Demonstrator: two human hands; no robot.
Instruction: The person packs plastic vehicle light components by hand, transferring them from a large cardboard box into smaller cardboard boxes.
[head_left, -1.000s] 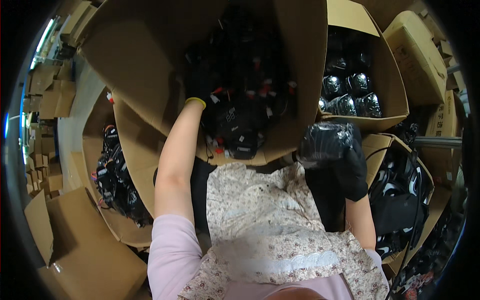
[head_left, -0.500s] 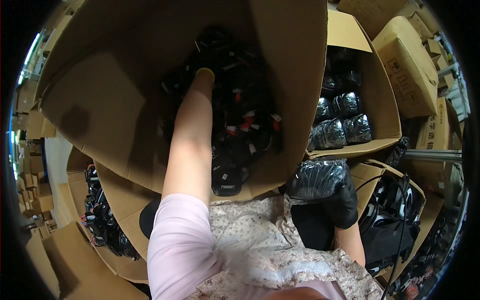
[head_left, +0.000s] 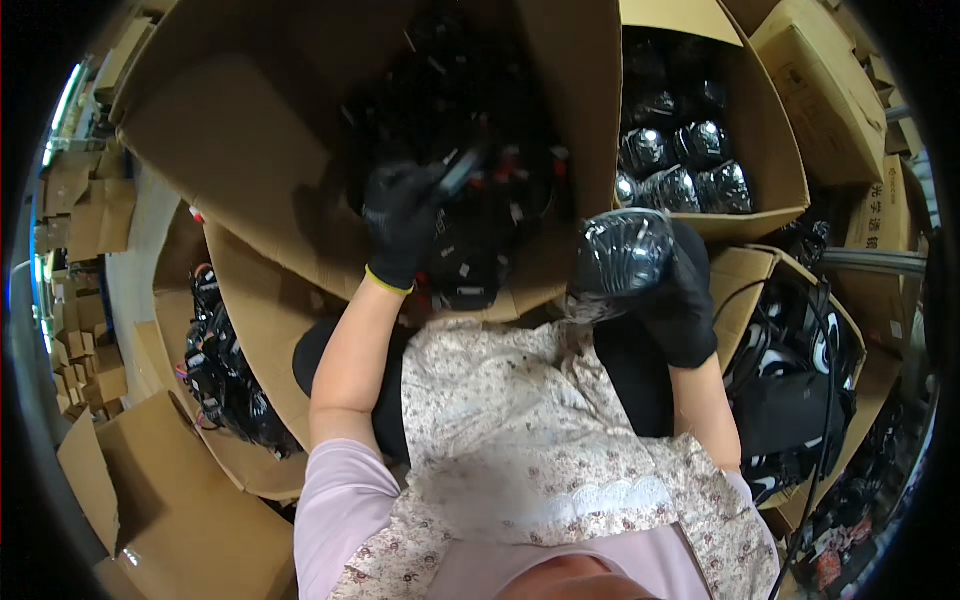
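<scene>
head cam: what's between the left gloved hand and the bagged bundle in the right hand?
Head view: the cardboard box wall and black parts lie between left hand and bagged bundle.

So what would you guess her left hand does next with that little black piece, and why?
Probably lift it clear of the big cardboard box and bring it toward the bagged black bundle. The gloved left hand grips a small black part above the heap of black items inside the box, while the gloved right hand holds the plastic-wrapped bundle up near her lap.

The gloved left hand [head_left: 402, 222] grips a black part [head_left: 458, 172] over the big cardboard box [head_left: 250, 150], while the right hand [head_left: 680, 300] holds a bagged black bundle [head_left: 622, 252] nearer right.
</scene>
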